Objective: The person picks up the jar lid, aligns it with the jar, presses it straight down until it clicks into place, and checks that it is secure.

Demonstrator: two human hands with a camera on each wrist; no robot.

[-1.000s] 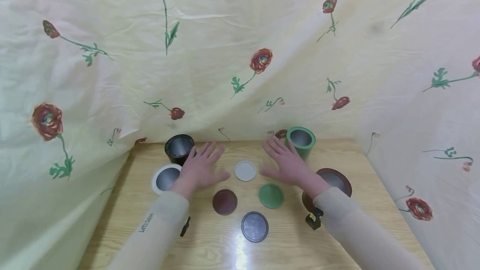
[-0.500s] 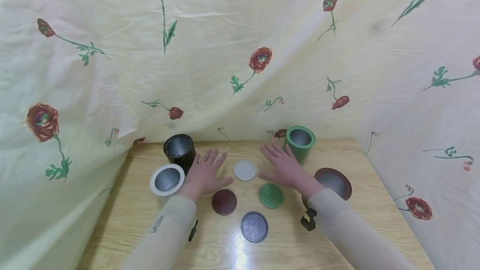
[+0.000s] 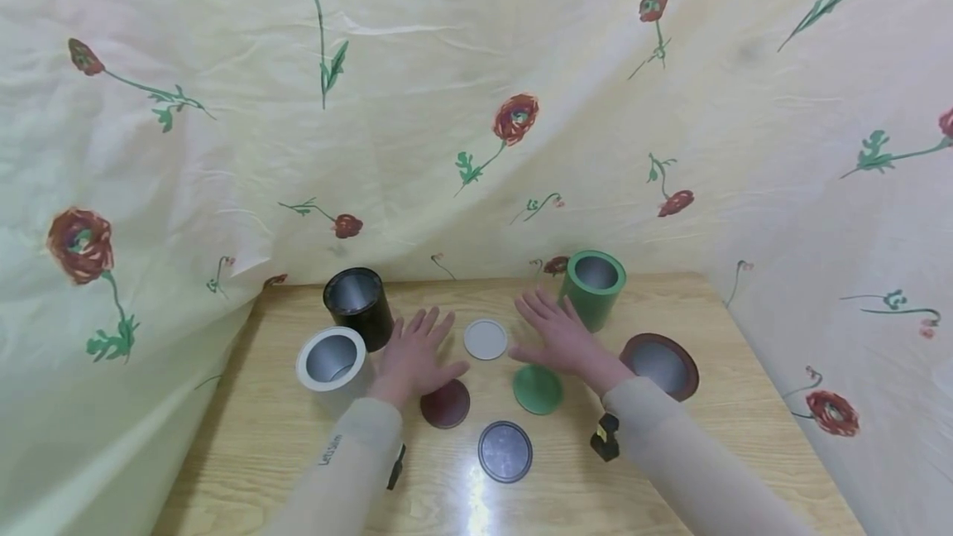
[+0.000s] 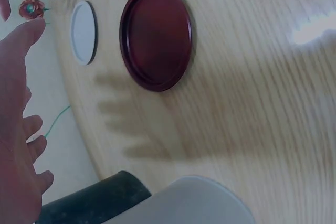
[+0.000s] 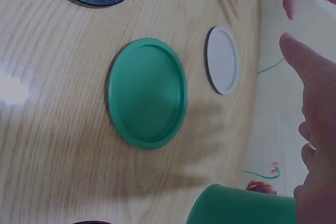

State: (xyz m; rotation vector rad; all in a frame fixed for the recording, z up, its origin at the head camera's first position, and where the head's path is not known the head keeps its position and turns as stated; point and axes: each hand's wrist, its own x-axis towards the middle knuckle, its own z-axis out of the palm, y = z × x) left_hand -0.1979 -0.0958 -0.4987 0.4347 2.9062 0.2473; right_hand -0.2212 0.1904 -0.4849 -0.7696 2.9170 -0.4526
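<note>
**Left hand (image 3: 412, 362) and right hand (image 3: 563, 341) hang with spread fingers over the bench (image 3: 246, 428)**

For directions we read the head view as a clock, with twelve at the far edge. The grip of the left hand is wide, the fingers straight, and it has hold of nothing. From it, the black cup (image 3: 365, 317) stands upright between ten and eleven o'clock, and the white cup (image 3: 347, 385) at nine; whether the hand touches them, we cannot tell. The dark red disc (image 3: 447, 408) lies at five o'clock, partly covered in our head view.

The grip of the right hand is equally wide and holds nothing. From it we see the green cup (image 3: 591, 302) upright at one o'clock, the white disc (image 3: 486, 340) at nine and the green disc (image 3: 538, 390) at seven. The brown cup (image 3: 661, 366) is between three and four, partly behind the sleeve (image 3: 658, 424).

The four discs lie apart, with the blue-black disc (image 3: 505, 452) at their six o'clock. A flowered cloth (image 3: 417, 81) hangs at twelve.
</note>
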